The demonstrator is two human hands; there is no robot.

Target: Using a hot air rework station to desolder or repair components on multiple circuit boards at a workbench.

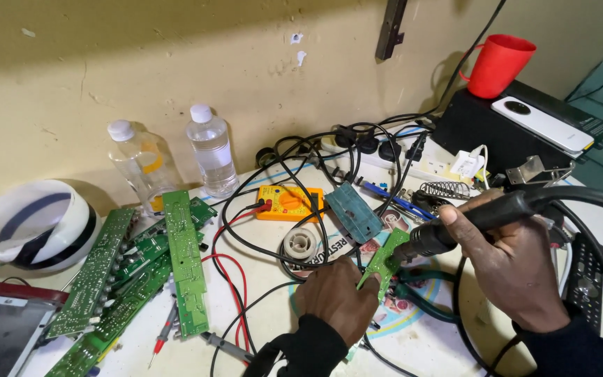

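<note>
Yellowish plaster wall, scuffed and chipped in spots, fills the upper part of the frame behind a white worktable crowded with electronics and tangled black cables. Near the lower centre, the left hand is curled closed, pinching a small green circuit board at its lower edge and holding it tilted just above the tabletop. The right hand, at lower right, is wrapped tightly around the handle of a black soldering iron whose tip meets the upper part of the small board; its thick black cord runs off to the right edge. At lower left lies a heap of long green circuit boards, with a dark-framed flat panel in the bottom left corner. Against the wall at upper left stand two clear plastic bottles with white caps, and a white bowl-like shell with a dark band sits at the left edge. A yellow multimeter with red and black leads rests at centre, just beside a spool of solder wire and a bluish circuit board. At upper right a red plastic mug and a white smartphone sit on a black box.
</note>
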